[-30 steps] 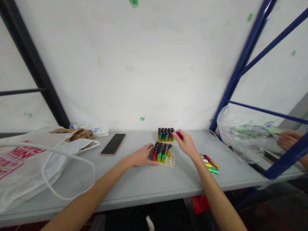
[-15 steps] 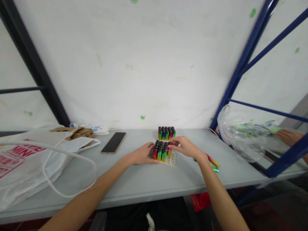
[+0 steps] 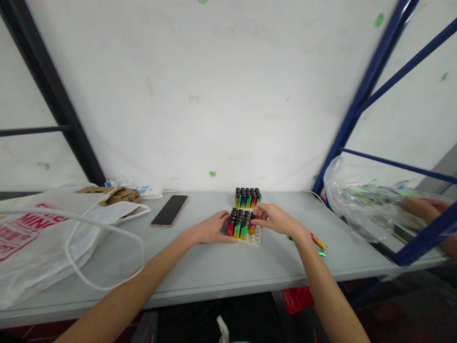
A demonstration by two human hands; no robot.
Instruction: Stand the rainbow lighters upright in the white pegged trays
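A white tray (image 3: 254,239) partly filled with upright coloured lighters (image 3: 239,225) sits on the grey table (image 3: 214,267). My left hand (image 3: 210,229) lies against the tray's left side with its fingers flat on the table. My right hand (image 3: 273,218) is at the tray's right side, fingers pinched on a lighter (image 3: 252,223) standing in the tray. A second block of lighters (image 3: 247,197) stands just behind, near the wall. A few loose lighters (image 3: 317,243) lie on the table under my right forearm.
A phone (image 3: 169,210) lies face up left of the tray. A white plastic bag (image 3: 43,238) and cardboard pieces (image 3: 114,194) fill the left side. A clear bag (image 3: 360,200) sits at the right behind a blue frame (image 3: 357,100); another person's hand (image 3: 421,208) reaches there.
My right hand came from the far block of lighters down to the near tray with a lighter. My left hand has stayed beside the tray.
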